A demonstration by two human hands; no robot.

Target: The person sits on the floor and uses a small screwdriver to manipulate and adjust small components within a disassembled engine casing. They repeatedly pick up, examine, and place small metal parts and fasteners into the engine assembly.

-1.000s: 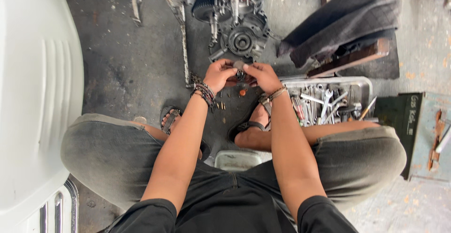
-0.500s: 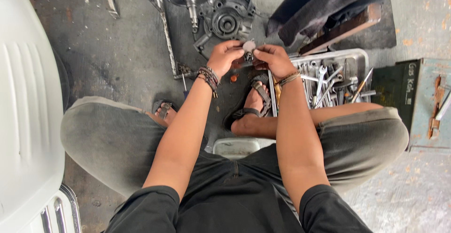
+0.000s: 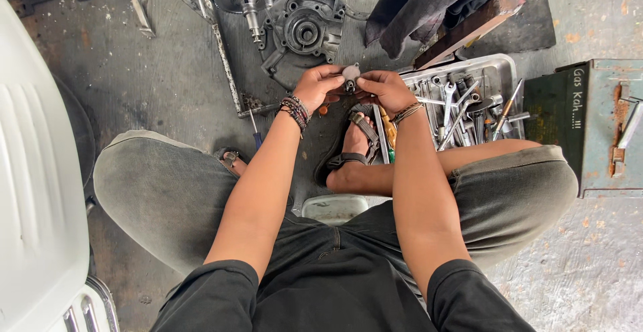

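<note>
Between my knees, above the floor: 1 small round metal part point(image 3: 351, 73), pinched from both sides. Left hand point(image 3: 317, 88) closed on it; right hand point(image 3: 384, 89) likewise. Engine case point(image 3: 301, 27) beyond; tool tray point(image 3: 499, 71) rightward.

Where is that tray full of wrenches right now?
In the head view, the metal tool tray sits on the floor at the person's right, just past the right hand, between the sandalled foot and a green metal box.
</note>
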